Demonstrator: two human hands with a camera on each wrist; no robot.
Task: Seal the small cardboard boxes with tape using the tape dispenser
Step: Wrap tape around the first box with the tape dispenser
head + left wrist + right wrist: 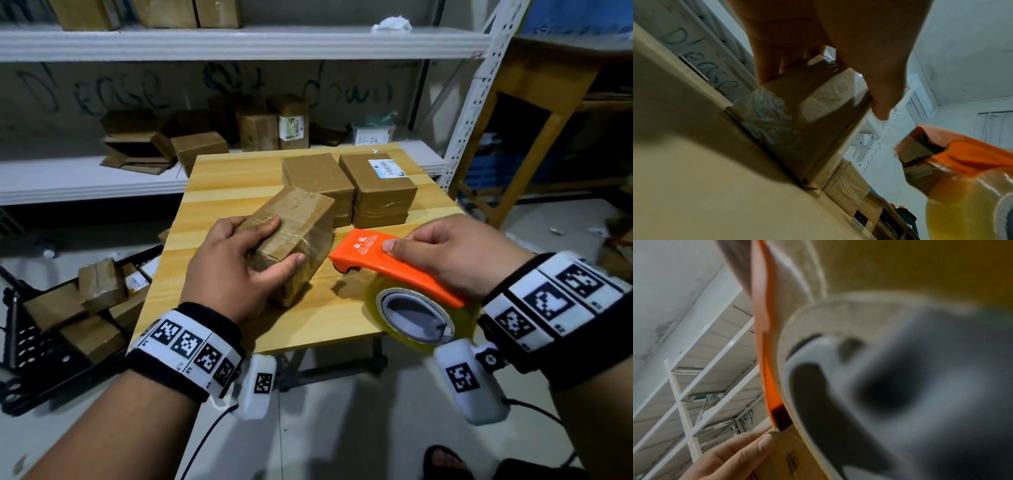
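A small brown cardboard box [294, 236] [797, 126], partly wrapped in clear tape, rests tilted on the wooden table [219, 178]. My left hand [236, 260] grips its near end, fingers over the top and thumb on the side. My right hand [452, 253] holds the orange tape dispenser [387, 267] [953, 154] [766, 353] with its clear yellowish tape roll [414, 311]. The dispenser's front edge sits just right of the box, close to its taped side. Two more small boxes, one plain [317, 181] and one with a label [378, 186], stand behind.
A white metal shelf [239, 41] behind the table holds several cardboard boxes [198, 147]. A black cart [51, 329] with boxes sits on the floor at left. A wooden stool [534, 130] stands at right. My sandalled foot [442, 459] shows below.
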